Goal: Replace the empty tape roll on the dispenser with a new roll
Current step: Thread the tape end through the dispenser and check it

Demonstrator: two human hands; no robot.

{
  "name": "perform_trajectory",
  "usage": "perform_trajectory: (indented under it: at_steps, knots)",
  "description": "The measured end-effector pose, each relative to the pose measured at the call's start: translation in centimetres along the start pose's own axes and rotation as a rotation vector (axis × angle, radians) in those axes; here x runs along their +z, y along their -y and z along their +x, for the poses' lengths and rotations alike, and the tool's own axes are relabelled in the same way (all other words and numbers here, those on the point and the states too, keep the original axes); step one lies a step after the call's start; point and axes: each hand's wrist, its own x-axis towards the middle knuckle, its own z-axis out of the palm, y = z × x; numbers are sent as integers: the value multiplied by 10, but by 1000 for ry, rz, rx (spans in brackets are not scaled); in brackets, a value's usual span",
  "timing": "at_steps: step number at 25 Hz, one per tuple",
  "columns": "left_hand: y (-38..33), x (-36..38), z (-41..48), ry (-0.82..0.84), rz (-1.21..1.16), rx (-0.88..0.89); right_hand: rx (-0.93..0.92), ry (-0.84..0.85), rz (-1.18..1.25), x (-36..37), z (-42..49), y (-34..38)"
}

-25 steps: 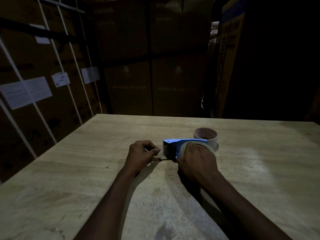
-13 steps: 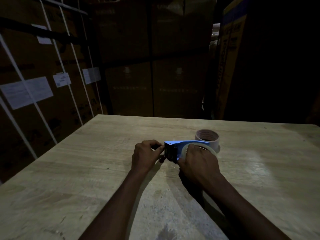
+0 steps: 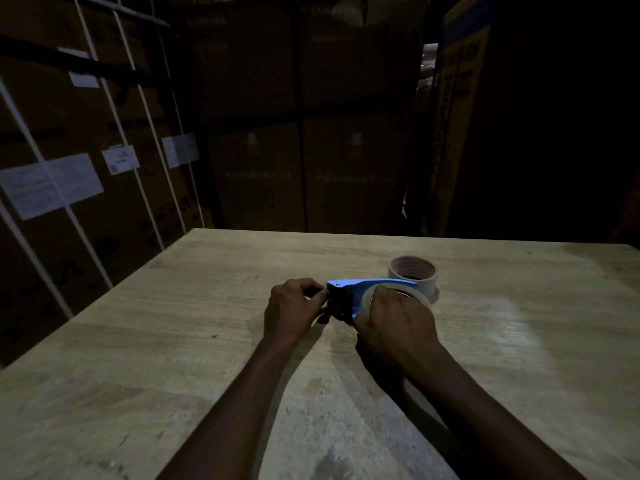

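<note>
A blue tape dispenser [image 3: 349, 285] lies on the wooden table [image 3: 173, 341] in the middle of the view. A roll of clear tape [image 3: 367, 297] sits in it, largely covered by my right hand [image 3: 394, 323], which grips the roll and the dispenser's body. My left hand [image 3: 292, 306] pinches at the dispenser's black front end [image 3: 341, 303]; what its fingertips hold is hidden. Just behind the dispenser an empty pale cardboard core [image 3: 414, 273] stands upright on the table.
Strapped cardboard boxes with white labels [image 3: 52, 185] rise along the left table edge. More dark boxes [image 3: 304, 168] stand behind the far edge, and a tall box [image 3: 457, 116] at the back right. The lighting is dim.
My left hand has moved right, from a stretch of tape held out from the dispenser to right against its front end. My right hand stays on the roll.
</note>
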Motion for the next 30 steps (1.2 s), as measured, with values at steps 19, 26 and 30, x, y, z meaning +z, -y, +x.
perform_trajectory:
  at_steps: [19, 26, 30]
  knots:
    - [-2, 0, -1, -21, -57, 54, -26, -58, -12, 7, 1, -2]
    - [-3, 2, 1, -4, -84, 79, 10, -27, 9, 4, 1, 0]
    - [0, 1, 0, 81, -54, 27, 29, -18, 34, 2, 1, 0]
